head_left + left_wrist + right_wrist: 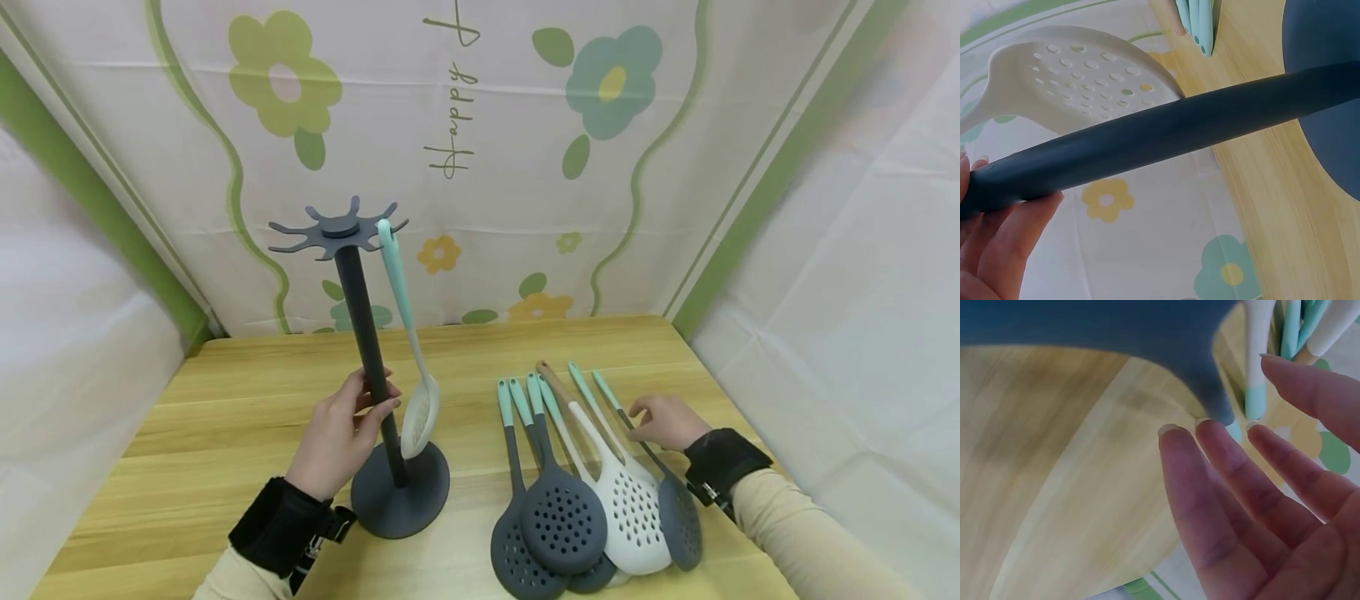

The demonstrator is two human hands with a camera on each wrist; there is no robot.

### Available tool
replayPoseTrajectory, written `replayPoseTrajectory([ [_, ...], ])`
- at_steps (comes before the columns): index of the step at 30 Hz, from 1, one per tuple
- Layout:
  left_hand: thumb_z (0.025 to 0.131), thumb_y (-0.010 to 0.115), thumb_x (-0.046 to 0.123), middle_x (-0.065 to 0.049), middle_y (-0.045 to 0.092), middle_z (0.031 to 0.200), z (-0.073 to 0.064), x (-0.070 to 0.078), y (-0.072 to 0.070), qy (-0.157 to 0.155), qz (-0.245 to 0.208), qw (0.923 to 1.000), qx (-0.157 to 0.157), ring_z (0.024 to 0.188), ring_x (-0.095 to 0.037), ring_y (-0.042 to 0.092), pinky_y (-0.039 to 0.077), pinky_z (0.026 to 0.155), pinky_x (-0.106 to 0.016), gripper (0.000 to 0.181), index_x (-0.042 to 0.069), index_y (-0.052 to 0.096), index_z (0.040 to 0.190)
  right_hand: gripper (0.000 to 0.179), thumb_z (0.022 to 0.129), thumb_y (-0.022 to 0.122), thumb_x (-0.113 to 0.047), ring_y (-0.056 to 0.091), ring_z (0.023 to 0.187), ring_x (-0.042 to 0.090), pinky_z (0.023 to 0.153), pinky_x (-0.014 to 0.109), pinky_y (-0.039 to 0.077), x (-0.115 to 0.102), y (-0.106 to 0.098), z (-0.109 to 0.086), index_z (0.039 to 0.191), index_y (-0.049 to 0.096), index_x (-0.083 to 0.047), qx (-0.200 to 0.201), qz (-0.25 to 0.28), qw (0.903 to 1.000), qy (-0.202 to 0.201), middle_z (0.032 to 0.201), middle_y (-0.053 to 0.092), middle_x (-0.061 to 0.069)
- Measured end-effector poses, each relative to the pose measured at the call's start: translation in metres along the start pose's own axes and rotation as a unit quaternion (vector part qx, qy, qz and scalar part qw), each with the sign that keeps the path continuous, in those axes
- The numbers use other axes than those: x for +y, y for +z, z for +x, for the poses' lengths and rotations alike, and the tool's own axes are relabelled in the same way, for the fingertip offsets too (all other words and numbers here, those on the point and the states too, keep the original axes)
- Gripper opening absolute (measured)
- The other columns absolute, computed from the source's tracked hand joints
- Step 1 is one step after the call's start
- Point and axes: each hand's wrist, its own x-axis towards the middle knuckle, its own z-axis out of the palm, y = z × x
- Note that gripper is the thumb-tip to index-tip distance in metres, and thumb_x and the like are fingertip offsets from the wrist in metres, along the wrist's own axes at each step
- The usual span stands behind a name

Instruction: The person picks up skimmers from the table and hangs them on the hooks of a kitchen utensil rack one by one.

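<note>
My left hand (337, 433) grips the post (363, 325) of a dark utensil stand, thumb and fingers around it in the left wrist view. From the stand's hooked top (330, 233) hangs a pale perforated skimmer (422, 417) with a mint handle. At the right end of a row of utensils, my right hand (670, 421) is beside a dark grey skimmer (680, 523) with a mint handle tip. The right wrist view shows its fingers (1188, 487) and thumb apart, fingertips close to that skimmer's handle; whether they touch is unclear.
Several utensils lie side by side on the wooden table (225, 442), among them a grey skimmer (564, 518) and a white slotted turner (637, 517) with a brown handle end. The stand's round base (405, 512) rests left of them. A flowered cloth (375, 150) hangs behind.
</note>
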Motion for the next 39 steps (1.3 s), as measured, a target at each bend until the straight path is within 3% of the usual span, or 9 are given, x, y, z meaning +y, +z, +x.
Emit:
replayPoseTrajectory([
  [14, 0.090, 0.068, -0.001, -0.014, 0.070, 0.102, 0.001, 0.001, 0.001, -0.003, 0.013, 0.9994, 0.031, 0.098, -0.034, 0.073, 0.061, 0.075, -0.043, 0.032, -0.001, 0.056, 0.120, 0.057, 0.082, 0.075, -0.013, 0.060, 0.065, 0.018, 0.055, 0.031, 0.053, 0.009, 0.007, 0.003, 0.125, 0.053, 0.016, -0.037, 0.029, 0.9984, 0.032, 0.088, 0.068, 0.013],
  [19, 0.090, 0.070, 0.002, -0.015, 0.072, 0.102, 0.002, 0.001, 0.003, -0.006, 0.016, 0.9989, 0.044, 0.098, -0.035, 0.073, 0.061, 0.074, -0.043, 0.031, -0.001, 0.057, 0.118, 0.063, 0.082, 0.075, -0.013, 0.058, 0.059, 0.017, 0.051, 0.032, 0.053, 0.015, 0.013, 0.003, 0.129, 0.048, 0.018, -0.046, 0.042, 0.9974, 0.036, 0.080, 0.067, 0.009],
  [26, 0.090, 0.071, 0.007, -0.014, 0.073, 0.104, 0.003, 0.005, 0.005, -0.037, 0.013, 0.9982, 0.045, 0.099, -0.035, 0.073, 0.060, 0.076, -0.044, 0.030, 0.002, 0.059, 0.117, 0.062, 0.081, 0.072, -0.012, 0.051, 0.050, 0.014, 0.043, 0.027, 0.047, 0.027, 0.025, 0.003, 0.129, 0.048, 0.018, -0.035, 0.036, 0.9982, 0.032, 0.065, 0.058, 0.004],
  [34, 0.091, 0.070, 0.009, -0.013, 0.073, 0.104, 0.003, 0.007, 0.007, -0.047, 0.012, 0.9974, 0.053, 0.101, -0.035, 0.072, 0.061, 0.077, -0.045, 0.029, 0.002, 0.059, 0.118, 0.063, 0.078, 0.069, -0.012, 0.055, 0.052, 0.017, 0.043, 0.030, 0.050, 0.029, 0.028, 0.001, 0.131, 0.048, 0.015, -0.043, 0.034, 0.9975, 0.044, 0.072, 0.061, 0.007],
  [39, 0.091, 0.070, 0.009, -0.013, 0.073, 0.104, 0.004, 0.008, 0.009, -0.044, 0.014, 0.9970, 0.062, 0.100, -0.034, 0.072, 0.061, 0.076, -0.044, 0.030, 0.003, 0.059, 0.118, 0.054, 0.079, 0.067, -0.011, 0.053, 0.050, 0.016, 0.043, 0.031, 0.048, 0.029, 0.027, 0.000, 0.125, 0.053, 0.014, -0.044, 0.038, 0.9976, 0.037, 0.074, 0.061, 0.009],
])
